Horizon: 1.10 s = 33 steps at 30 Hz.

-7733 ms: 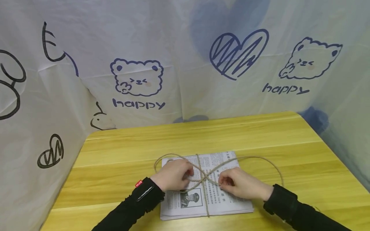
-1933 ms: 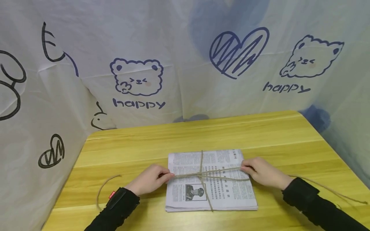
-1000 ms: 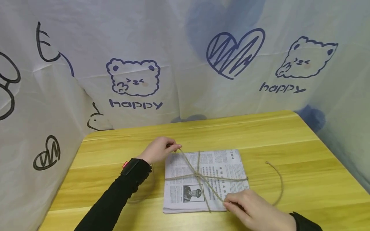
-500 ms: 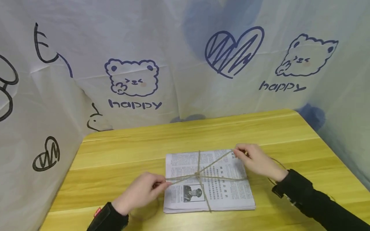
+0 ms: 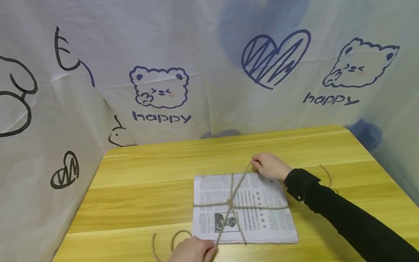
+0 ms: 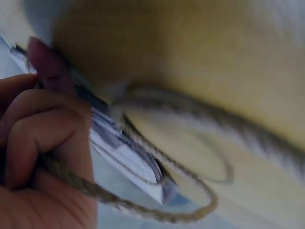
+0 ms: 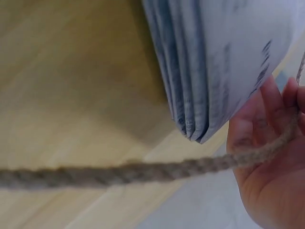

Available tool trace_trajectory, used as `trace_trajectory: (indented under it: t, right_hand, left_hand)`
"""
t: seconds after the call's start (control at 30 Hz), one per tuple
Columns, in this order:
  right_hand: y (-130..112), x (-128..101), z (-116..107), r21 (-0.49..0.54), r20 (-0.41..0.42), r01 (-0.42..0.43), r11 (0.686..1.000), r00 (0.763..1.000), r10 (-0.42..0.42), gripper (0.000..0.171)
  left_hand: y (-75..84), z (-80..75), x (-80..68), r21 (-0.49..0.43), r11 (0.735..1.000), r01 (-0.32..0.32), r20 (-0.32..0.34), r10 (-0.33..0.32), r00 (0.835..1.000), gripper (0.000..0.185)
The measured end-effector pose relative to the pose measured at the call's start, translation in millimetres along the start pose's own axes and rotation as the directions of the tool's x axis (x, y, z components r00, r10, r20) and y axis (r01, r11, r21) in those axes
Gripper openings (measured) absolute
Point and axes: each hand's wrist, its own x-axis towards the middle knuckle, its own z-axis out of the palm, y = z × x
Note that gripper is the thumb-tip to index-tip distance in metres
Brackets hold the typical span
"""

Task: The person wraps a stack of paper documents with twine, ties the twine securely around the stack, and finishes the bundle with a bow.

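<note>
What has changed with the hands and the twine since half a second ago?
The left hand pulled its twine end from the left edge of the newspaper stack down to the near edge. The right hand carried its end along the far edge toward the middle. Both keep gripping the twine; the stack stayed on the table.

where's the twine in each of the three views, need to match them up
Head: the twine crosses over the newspaper stack at lower centre, ends running to both hands.
Left wrist: it loops low through the centre, gripped by the left hand.
Right wrist: it runs across the lower frame into the right hand.
Shared landmark: the newspaper stack's edge.
</note>
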Motion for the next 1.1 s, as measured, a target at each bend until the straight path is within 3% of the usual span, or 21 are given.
trace_trajectory:
  t: [0.1, 0.17, 0.33, 0.4, 0.5, 0.63, 0.73, 0.83, 0.93, 1.1]
  right_hand:
    - [5, -8, -2, 0.017, 0.032, -0.026, 1.0, 0.999, 0.026, 0.03]
    - [9, -17, -4, 0.039, 0.062, -0.049, 0.998, 0.997, 0.047, 0.031]
    - [14, -50, -6, 0.136, 0.188, -0.119, 0.984, 0.978, 0.092, 0.033]
    - [14, -66, -4, 0.175, 0.241, -0.116, 0.978, 0.968, 0.072, 0.032]
    - [10, -89, 0, 0.26, 0.336, -0.106, 0.96, 0.942, 0.013, 0.032]
    - [5, -103, 2, 0.34, 0.408, -0.119, 0.933, 0.912, -0.032, 0.034]
    - [4, -95, 1, 0.312, 0.356, -0.1, 0.945, 0.934, -0.019, 0.034]
    - [8, -78, -3, 0.267, 0.278, -0.077, 0.961, 0.96, 0.0, 0.031]
    - [13, -61, -6, 0.221, 0.244, -0.054, 0.974, 0.97, -0.001, 0.03]
    - [22, -50, -6, 0.127, 0.228, -0.023, 0.992, 0.974, -0.007, 0.035]
  left_hand:
    - [-5.6, -6.1, 1.4, 0.036, 0.999, 0.022, -0.052, -0.02, 0.998, 0.031]
    - [-13.0, -13.4, 3.2, 0.097, 0.995, 0.031, -0.13, -0.018, 0.991, 0.028]
    - [-35.8, -35.8, 16.4, 0.219, 0.964, 0.151, -0.293, -0.083, 0.952, 0.026]
    - [-44.7, -44.7, 26.5, 0.225, 0.956, 0.19, -0.315, -0.113, 0.942, 0.023]
    - [-55.9, -56.6, 44.6, 0.218, 0.957, 0.192, -0.33, -0.113, 0.937, 0.019]
    - [-65.2, -68.8, 63.5, 0.148, 0.972, 0.184, -0.274, -0.139, 0.952, 0.018]
    - [-68.6, -74.4, 62.3, 0.083, 0.98, 0.183, -0.188, -0.165, 0.968, 0.024]
    - [-67.8, -72.4, 48.3, 0.026, 0.991, 0.133, -0.121, -0.129, 0.984, 0.032]
    - [-67.5, -63.8, 29.8, -0.062, 0.996, 0.07, -0.078, -0.074, 0.994, 0.036]
    - [-71.6, -53.9, 12.1, -0.16, 0.985, 0.063, -0.04, -0.07, 0.997, 0.035]
